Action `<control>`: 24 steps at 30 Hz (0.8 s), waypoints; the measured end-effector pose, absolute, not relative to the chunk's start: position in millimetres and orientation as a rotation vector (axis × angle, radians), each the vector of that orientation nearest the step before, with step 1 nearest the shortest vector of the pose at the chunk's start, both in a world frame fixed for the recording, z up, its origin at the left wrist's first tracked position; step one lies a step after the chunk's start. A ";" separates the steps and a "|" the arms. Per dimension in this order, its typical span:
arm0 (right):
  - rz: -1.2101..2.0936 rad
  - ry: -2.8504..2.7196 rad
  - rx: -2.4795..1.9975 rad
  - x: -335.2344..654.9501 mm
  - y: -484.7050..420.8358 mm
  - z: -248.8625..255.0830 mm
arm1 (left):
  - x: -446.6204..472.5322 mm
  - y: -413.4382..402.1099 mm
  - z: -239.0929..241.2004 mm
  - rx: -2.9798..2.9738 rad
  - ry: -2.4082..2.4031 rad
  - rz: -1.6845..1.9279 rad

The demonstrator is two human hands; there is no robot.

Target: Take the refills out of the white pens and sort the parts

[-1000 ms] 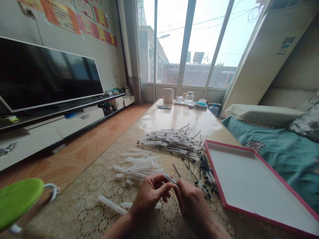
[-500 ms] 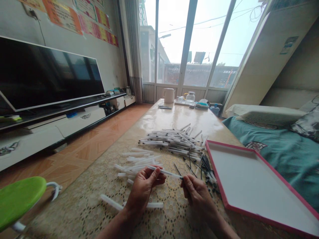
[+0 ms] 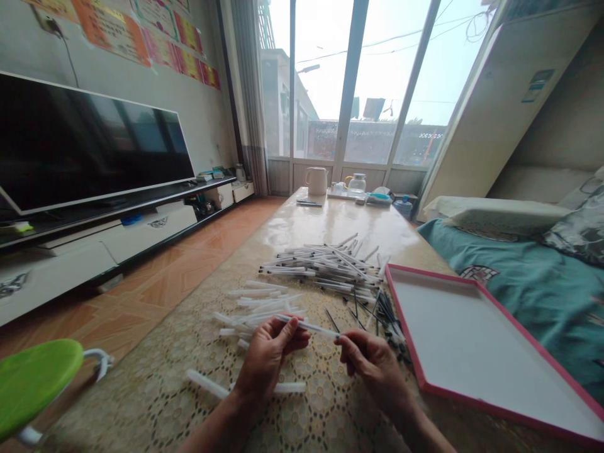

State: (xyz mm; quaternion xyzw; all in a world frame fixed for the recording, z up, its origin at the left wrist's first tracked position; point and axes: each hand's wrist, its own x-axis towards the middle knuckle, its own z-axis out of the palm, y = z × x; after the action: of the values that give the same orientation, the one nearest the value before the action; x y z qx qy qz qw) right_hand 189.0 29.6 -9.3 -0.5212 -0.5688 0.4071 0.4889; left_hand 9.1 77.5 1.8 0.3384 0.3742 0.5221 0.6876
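Observation:
My left hand (image 3: 270,352) is closed around a slim white pen (image 3: 317,328), thumb on top, holding it nearly level above the table. At the pen's right end, my right hand (image 3: 370,360) pinches the dark tip between thumb and fingers. Just beyond my left hand lie loose white pen barrels (image 3: 257,303). Two more barrels rest near my left wrist, one (image 3: 206,382) in plain sight. Black slender parts and small black pieces (image 3: 387,318) are heaped past my right hand. Farther off is a pile of white pens with black ends (image 3: 321,261).
A shallow white tray with a pink rim (image 3: 418,358) sits at the right. A patterned cover lies over the table (image 3: 155,377). At the far end stand a beige jug (image 3: 317,181) and a glass pitcher (image 3: 358,183). A green stool (image 3: 40,384) is at the left.
The view has shifted slightly, moving everything a little to the left. My hands keep hold of the pen, with the right fingers still at its dark end.

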 end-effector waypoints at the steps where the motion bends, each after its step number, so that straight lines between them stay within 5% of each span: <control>1: 0.928 -1.407 -1.284 189.0 28.8 -8.8 | 9.1 77.7 2.5 0.742 0.845 1.170; 24: 0.710 -1.553 -1.408 189.1 26.4 -14.9 | 9.3 76.8 2.5 0.786 0.868 1.163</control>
State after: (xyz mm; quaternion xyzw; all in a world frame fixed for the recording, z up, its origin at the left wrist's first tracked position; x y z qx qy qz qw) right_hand 189.1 26.4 -14.9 -0.5690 -0.6273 0.2869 0.4477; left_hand 9.3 76.8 2.5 0.3497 0.3862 0.5179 0.6785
